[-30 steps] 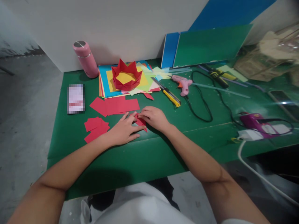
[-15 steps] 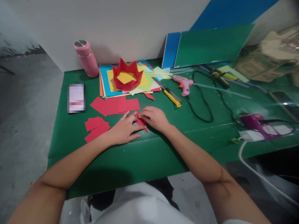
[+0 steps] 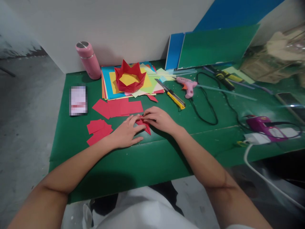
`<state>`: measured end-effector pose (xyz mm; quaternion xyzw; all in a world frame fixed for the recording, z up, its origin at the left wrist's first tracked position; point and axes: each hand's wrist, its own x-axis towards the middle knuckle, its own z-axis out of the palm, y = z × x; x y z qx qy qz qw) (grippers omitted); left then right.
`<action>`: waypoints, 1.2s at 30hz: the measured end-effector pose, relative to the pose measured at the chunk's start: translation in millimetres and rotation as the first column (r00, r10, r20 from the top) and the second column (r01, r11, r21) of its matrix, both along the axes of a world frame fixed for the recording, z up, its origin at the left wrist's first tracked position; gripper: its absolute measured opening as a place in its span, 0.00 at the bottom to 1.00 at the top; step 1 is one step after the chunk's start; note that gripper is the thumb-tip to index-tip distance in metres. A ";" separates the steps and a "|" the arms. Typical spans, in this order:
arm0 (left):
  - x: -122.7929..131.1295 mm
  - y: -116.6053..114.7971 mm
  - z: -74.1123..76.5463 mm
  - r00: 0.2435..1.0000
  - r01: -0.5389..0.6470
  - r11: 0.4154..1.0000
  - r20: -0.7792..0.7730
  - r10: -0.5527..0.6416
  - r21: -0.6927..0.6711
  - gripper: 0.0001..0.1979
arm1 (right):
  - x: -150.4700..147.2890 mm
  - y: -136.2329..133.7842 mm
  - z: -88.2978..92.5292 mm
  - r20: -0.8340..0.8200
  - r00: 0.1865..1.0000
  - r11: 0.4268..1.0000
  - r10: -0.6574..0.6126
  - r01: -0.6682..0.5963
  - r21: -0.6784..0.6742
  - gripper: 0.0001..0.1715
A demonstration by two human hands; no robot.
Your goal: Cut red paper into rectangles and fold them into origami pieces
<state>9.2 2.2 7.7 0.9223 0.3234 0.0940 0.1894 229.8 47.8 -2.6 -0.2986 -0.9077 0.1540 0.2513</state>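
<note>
A small piece of folded red paper (image 3: 146, 128) lies on the green tabletop under my two hands, one pointed end facing me. My left hand (image 3: 127, 132) holds it down from the left with bent fingers, the thumb apart on the table. From the right, my right hand (image 3: 160, 119) pinches its far edge between thumb and fingers, which hide part of the fold. Flat red paper rectangles (image 3: 118, 107) lie just beyond my left hand, and smaller red pieces (image 3: 98, 130) rest beside its wrist. One folded red piece (image 3: 152, 98) sits farther back.
A red folded-paper bowl (image 3: 131, 87) stands on stacked coloured sheets (image 3: 106, 83). A yellow utility knife (image 3: 175, 99), a pink glue gun (image 3: 188, 86) and its black cord lie to the right. At the left stand a pink flask (image 3: 90, 63) and a blurred-out flat item (image 3: 78, 100). A purple power block (image 3: 264, 127) sits right.
My left fingers have drawn in and bent, uncovering more of the folded red paper. My right hand has shifted slightly, its wrist raised, still pinching the far edge.
</note>
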 end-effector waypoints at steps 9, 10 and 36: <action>0.4 -0.7 -1.2 0.999 -0.029 0.999 0.026 0.030 -0.037 0.28 | 7.3 2.5 2.9 -0.034 0.999 0.996 0.029 -0.031 -0.081 0.15; 0.5 -0.5 -1.6 1.000 -0.026 0.999 0.014 0.026 -0.027 0.30 | 8.7 2.6 3.3 -0.048 0.999 0.996 0.010 -0.014 -0.089 0.15; -1.2 -1.3 1.7 0.988 -0.130 0.986 -0.073 0.137 0.101 0.33 | 6.6 0.6 6.2 0.238 0.970 0.992 -0.048 0.020 0.121 0.24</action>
